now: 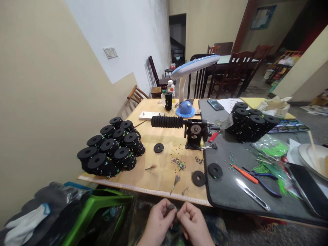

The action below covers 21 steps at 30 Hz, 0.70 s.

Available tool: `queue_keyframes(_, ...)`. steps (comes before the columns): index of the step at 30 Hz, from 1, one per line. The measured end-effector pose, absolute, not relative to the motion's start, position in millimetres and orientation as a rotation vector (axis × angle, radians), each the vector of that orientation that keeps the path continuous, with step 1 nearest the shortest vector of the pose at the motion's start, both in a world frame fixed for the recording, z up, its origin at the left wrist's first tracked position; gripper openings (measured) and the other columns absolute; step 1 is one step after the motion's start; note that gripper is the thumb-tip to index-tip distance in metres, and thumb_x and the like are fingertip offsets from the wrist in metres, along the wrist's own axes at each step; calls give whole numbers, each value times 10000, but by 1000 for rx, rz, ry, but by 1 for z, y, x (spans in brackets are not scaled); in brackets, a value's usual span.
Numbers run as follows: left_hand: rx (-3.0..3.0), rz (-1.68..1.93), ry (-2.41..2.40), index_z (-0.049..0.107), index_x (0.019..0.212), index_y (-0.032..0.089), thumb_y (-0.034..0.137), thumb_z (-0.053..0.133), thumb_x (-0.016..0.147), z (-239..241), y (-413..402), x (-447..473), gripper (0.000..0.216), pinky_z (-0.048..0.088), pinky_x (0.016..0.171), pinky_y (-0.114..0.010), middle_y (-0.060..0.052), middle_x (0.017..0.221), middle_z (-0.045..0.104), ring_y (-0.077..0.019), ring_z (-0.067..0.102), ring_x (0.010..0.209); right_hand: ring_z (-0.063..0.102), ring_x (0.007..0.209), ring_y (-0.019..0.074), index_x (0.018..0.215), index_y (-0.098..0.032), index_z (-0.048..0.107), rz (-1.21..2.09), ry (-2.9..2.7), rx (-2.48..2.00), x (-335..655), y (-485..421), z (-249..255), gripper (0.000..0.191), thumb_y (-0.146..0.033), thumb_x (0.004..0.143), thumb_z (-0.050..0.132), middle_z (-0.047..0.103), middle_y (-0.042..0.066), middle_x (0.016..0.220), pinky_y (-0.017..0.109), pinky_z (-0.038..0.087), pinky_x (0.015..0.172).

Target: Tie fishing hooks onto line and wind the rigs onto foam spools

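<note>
My left hand (159,218) is closed in a pinch just off the front edge of the table, with a small dark piece (171,206) at its fingertips. Close beside it, my right hand (191,220) also has its fingers pressed together; what they hold is too small to make out. On the table just beyond lie a feathery tuft on a thin stem (175,184) and a small metal bit (185,191). Farther in are an orange-tipped tuft (151,167), a scatter of coloured beads (179,164) and black foam rings (199,178).
Stacked black foam spools (98,160) crowd the left side. A black crank device (196,131) carries a row of foam rings (167,122). Blue pliers (266,182), an orange-handled tool (244,173) and scissors-like tweezers (252,194) rest on the grey mat (222,191). A blue lamp (185,109) stands behind.
</note>
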<state>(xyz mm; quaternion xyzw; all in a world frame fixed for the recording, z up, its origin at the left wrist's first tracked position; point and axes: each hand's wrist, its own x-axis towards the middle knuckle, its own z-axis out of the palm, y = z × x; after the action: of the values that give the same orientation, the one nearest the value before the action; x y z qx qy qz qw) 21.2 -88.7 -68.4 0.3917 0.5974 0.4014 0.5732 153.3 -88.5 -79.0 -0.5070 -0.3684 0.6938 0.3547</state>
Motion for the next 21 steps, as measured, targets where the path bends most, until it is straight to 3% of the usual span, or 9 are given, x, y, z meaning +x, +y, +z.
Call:
queue_keyframes(14, 1089, 932, 1434, 535, 630, 180, 204, 673, 715, -68, -92, 20, 164, 404, 518, -203, 41, 560, 522, -119, 498, 531, 231, 268, 28, 596, -229, 428, 1776, -896, -1317, 151, -86, -78, 557, -729, 603, 674, 305, -160, 313, 162, 137, 321)
queue_keyframes(21, 1281, 865, 1435, 549, 671, 176, 227, 614, 796, -74, -97, 15, 150, 416, 555, -210, 19, 593, 550, -136, 517, 566, 243, 278, 33, 657, -211, 467, 1732, -972, -1286, 153, -87, -79, 574, -764, 654, 620, 367, -142, 313, 170, 150, 343)
